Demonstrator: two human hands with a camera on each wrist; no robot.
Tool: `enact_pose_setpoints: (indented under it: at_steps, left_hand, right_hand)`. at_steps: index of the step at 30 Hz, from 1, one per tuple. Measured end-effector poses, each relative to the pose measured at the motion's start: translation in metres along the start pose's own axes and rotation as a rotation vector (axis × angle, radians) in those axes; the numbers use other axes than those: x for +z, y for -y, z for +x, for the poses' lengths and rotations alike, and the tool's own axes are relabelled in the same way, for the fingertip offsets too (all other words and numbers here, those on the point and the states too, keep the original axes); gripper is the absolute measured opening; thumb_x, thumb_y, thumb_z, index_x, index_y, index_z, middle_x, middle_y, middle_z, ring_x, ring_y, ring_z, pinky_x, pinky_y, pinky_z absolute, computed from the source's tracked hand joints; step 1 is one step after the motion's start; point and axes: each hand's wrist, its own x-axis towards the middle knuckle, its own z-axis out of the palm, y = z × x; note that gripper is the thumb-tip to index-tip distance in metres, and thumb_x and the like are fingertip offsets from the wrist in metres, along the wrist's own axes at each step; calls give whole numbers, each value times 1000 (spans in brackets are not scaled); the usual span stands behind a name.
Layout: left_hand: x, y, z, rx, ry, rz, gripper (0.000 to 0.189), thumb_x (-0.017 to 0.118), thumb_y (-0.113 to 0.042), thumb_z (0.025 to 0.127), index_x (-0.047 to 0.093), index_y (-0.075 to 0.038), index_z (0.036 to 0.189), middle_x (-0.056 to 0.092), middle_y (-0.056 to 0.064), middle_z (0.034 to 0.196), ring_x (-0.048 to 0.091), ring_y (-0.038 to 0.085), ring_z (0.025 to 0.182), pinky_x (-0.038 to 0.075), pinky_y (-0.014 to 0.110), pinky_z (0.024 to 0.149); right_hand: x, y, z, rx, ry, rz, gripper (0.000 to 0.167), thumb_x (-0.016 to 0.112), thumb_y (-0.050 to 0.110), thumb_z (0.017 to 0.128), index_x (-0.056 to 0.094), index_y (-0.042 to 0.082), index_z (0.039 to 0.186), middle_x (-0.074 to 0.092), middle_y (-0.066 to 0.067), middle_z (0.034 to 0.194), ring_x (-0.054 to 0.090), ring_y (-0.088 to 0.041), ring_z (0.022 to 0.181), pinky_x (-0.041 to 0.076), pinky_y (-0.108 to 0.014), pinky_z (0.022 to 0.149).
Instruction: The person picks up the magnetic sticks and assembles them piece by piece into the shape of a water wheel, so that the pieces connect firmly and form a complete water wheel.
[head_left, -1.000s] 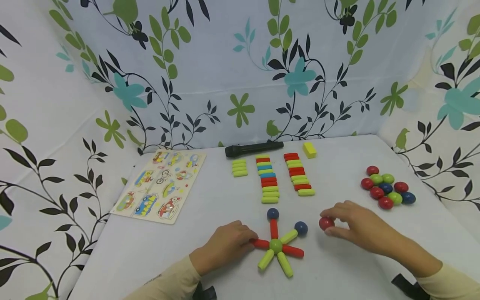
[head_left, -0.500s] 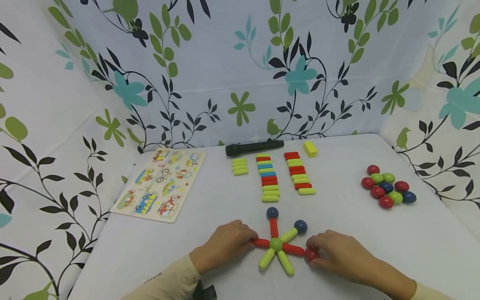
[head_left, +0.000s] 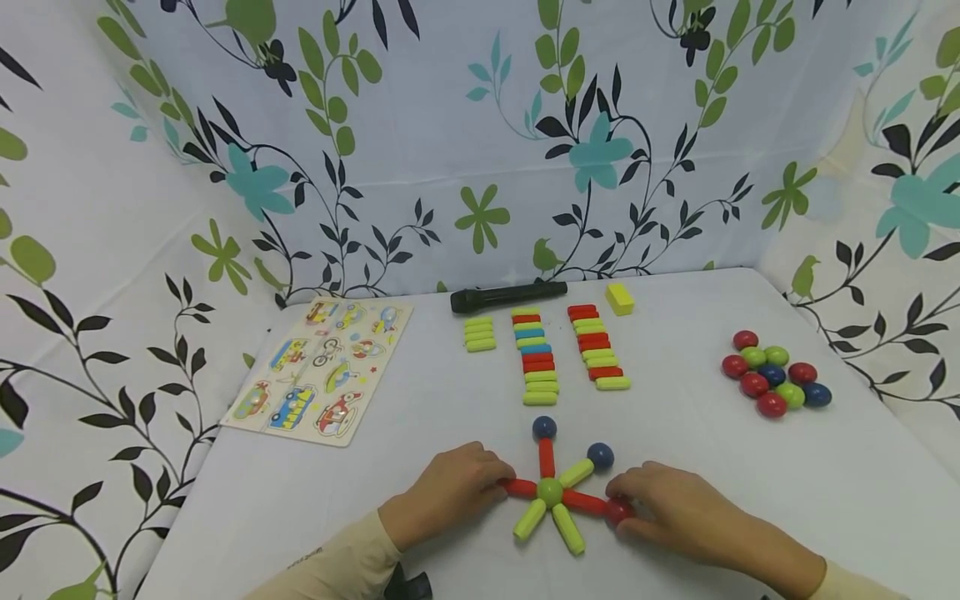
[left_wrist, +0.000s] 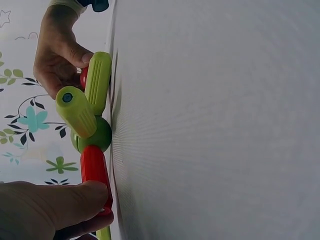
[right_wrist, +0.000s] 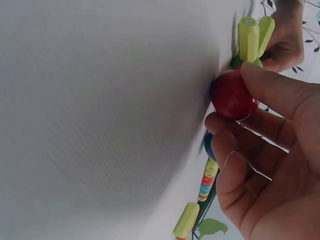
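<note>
A star of red and light-green sticks lies on the table, joined at a green ball [head_left: 550, 492]. Blue balls [head_left: 544, 427] cap the upper red stick and the upper-right green stick. My left hand [head_left: 452, 490] pinches the outer end of the left red stick [left_wrist: 94, 167], thumb on top in the left wrist view. Between thumb and fingers, my right hand [head_left: 678, 510] holds a red ball [right_wrist: 233, 95] against the outer end of the right red stick [head_left: 584, 502]. Two lower green sticks [head_left: 567, 529] have bare ends.
Rows of coloured sticks [head_left: 534, 358] lie behind the star. A black microphone-like rod [head_left: 510, 297] and a yellow block [head_left: 619, 299] are at the back. A picture puzzle board [head_left: 322, 375] lies left; several loose balls [head_left: 772, 377] are grouped at right.
My right hand has come left and down with the red ball, bringing it from beside the star to the right red stick's end. The left hand stays on its stick.
</note>
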Motion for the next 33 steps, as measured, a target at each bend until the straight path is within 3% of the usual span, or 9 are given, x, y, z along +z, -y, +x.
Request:
enact_pose_setpoints:
  at_steps: [5, 8, 12, 16, 20, 23, 28, 33]
  left_hand:
    - [0, 0, 0, -7, 4, -11, 20, 80, -14, 88, 78, -19, 107, 74, -11, 96, 61, 4, 87, 50, 15, 74]
    - [-1, -1, 1, -14, 8, -19, 20, 80, -14, 89, 78, -18, 108, 74, -11, 97, 61, 4, 88, 51, 15, 75]
    - [-1, 0, 0, -26, 21, -27, 20, 80, -15, 89, 78, -18, 109, 74, -11, 97, 61, 4, 88, 51, 16, 75]
    - [0, 0, 0, -42, 27, -26, 20, 80, -15, 89, 78, -19, 108, 74, -12, 97, 61, 4, 88, 51, 16, 75]
    - [3, 0, 1, -40, 37, -18, 20, 80, -16, 89, 77, -20, 108, 73, -13, 96, 60, 3, 88, 50, 15, 75]
    - [4, 0, 1, -25, 35, 0, 20, 80, -16, 89, 77, -21, 109, 73, -13, 96, 60, 3, 88, 50, 14, 75]
    - [2, -1, 1, -4, -9, 41, 19, 80, -16, 88, 77, -21, 106, 73, -13, 95, 61, 4, 88, 50, 15, 74]
    - [0, -1, -1, 2, -32, 59, 18, 81, -17, 87, 78, -20, 105, 73, -12, 94, 61, 5, 87, 50, 15, 72]
  right_hand:
    - [-25, -2, 7, 59, -20, 13, 42, 79, 49, 85, 73, 24, 118, 67, 19, 97, 59, -1, 86, 56, -28, 75]
    - [-53, -3, 28, 69, -85, -64, 38, 80, 41, 86, 73, 21, 118, 70, 12, 99, 65, -8, 89, 57, -31, 76]
    - [-88, 7, 83, -12, -151, -294, 38, 83, 31, 86, 74, 16, 119, 72, -1, 106, 68, -20, 96, 60, -36, 77]
    - [-107, 25, 159, -56, -152, -424, 36, 79, 25, 90, 72, 17, 125, 71, -6, 116, 64, -25, 105, 59, -40, 83]
    - [-103, 38, 226, -79, -74, -447, 33, 74, 20, 94, 70, 17, 127, 70, -4, 120, 61, -23, 108, 55, -41, 91]
    - [-93, 45, 260, -105, -2, -487, 25, 70, 16, 97, 71, 15, 122, 72, -2, 112, 60, -21, 99, 54, -37, 91]
    - [-81, 53, 291, -122, 18, -598, 19, 64, 9, 99, 71, 15, 116, 71, -1, 106, 60, -20, 94, 54, -37, 88]
    - [-73, 58, 303, -121, 14, -642, 20, 67, 10, 97, 72, 15, 115, 73, -3, 108, 64, -22, 98, 56, -42, 89]
